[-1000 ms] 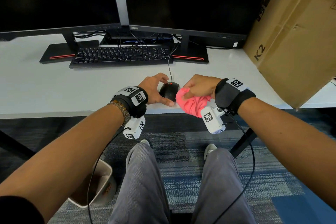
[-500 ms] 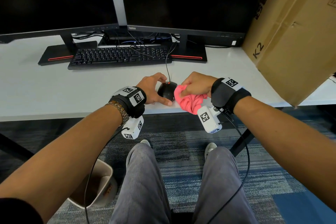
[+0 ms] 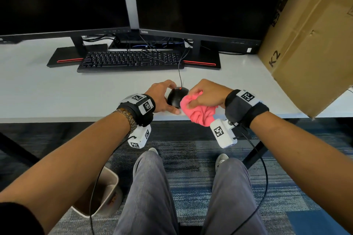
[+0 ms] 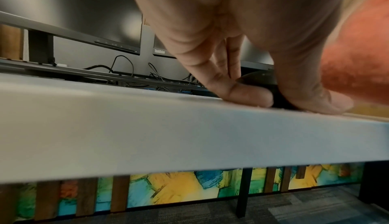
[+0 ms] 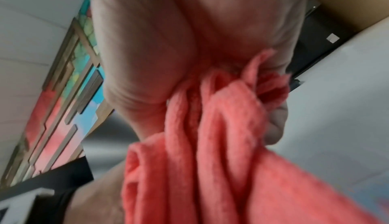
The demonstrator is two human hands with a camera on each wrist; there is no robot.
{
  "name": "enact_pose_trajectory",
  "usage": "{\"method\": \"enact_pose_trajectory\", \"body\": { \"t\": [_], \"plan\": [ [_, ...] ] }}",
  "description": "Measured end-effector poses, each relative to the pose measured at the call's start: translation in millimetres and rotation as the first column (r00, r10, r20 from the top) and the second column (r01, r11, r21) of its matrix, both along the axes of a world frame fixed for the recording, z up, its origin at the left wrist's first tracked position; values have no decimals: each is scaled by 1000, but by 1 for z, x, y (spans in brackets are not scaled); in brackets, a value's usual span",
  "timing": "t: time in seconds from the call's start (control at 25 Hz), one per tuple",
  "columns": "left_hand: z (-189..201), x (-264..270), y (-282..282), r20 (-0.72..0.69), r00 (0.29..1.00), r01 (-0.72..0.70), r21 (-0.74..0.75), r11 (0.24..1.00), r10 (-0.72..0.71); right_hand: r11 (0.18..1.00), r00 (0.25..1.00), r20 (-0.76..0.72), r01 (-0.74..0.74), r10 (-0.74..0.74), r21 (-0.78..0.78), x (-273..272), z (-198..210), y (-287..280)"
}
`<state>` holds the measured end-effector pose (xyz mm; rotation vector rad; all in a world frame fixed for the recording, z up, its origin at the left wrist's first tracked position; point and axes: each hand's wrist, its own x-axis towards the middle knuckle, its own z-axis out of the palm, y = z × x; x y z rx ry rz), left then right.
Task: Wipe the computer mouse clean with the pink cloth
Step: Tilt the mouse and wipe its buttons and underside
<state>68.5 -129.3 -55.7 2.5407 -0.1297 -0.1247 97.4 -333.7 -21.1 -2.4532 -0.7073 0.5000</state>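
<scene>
A black corded computer mouse point(image 3: 176, 96) point(image 4: 265, 81) sits near the front edge of the white desk point(image 3: 57, 93). My left hand point(image 3: 162, 97) point(image 4: 248, 84) grips it from the left side, thumb along its near edge and fingers curled round its far side. My right hand point(image 3: 206, 94) point(image 5: 189, 44) holds the bunched pink cloth point(image 3: 198, 111) point(image 5: 221, 144) and presses a fold of it against the mouse's right side. Most of the cloth hangs below the hand, over the desk edge. In the right wrist view the mouse is hidden behind cloth and palm.
A black keyboard point(image 3: 129, 61) lies behind the mouse, under two dark monitors point(image 3: 191, 0). A large cardboard box point(image 3: 313, 40) leans on the desk's right end. The mouse cable point(image 3: 179, 76) runs back to the keyboard. A waste bin point(image 3: 103, 196) stands on the carpet.
The right hand with the cloth has shifted slightly left and forward over the mouse's right side. The left hand keeps its grip and the mouse stays in place.
</scene>
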Motion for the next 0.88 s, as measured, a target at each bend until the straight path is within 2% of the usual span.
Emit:
{"method": "enact_pose_trajectory", "body": {
  "t": [0.12, 0.2, 0.28, 0.36, 0.48, 0.56, 0.64, 0.72, 0.8, 0.88],
  "plan": [
    [2, -3, 4, -23, 1000, -2, -57, 998, 0, 993, 996, 61, 66, -72, 96, 9, 10, -5],
    [2, -4, 5, -32, 999, 13, -89, 996, -16, 995, 984, 146, 94, -99, 41, 14, 11, -7],
    [2, -5, 6, -39, 999, 22, -103, 994, -26, 997, 979, 199, 58, -46, -53, 12, 5, -3],
    [2, -8, 7, -33, 999, 32, -82, 996, -35, 996, 981, 191, -9, 25, -86, 5, -3, 1],
    [5, -12, 8, -1, 998, 55, -69, 996, -55, 998, 988, 144, -56, 56, -2, 5, -3, -1],
    [5, -11, 8, 9, 998, 60, -72, 996, -59, 999, 980, 196, -21, 11, 51, 10, 3, -3],
    [2, -10, 8, 16, 998, 58, -70, 996, -57, 999, 956, 289, -50, 46, 7, 9, 4, -1],
    [-1, -8, 6, 29, 998, 64, -63, 996, -62, 988, 935, 322, -144, 151, -46, -1, 0, 5],
    [-3, -8, 5, 48, 997, 67, -50, 997, -64, 977, 937, 276, -209, 215, -52, -10, 0, 8],
    [-2, -8, 5, 52, 997, 56, -55, 997, -53, 980, 946, 258, -197, 198, -28, -9, 3, 7]
  ]
}}
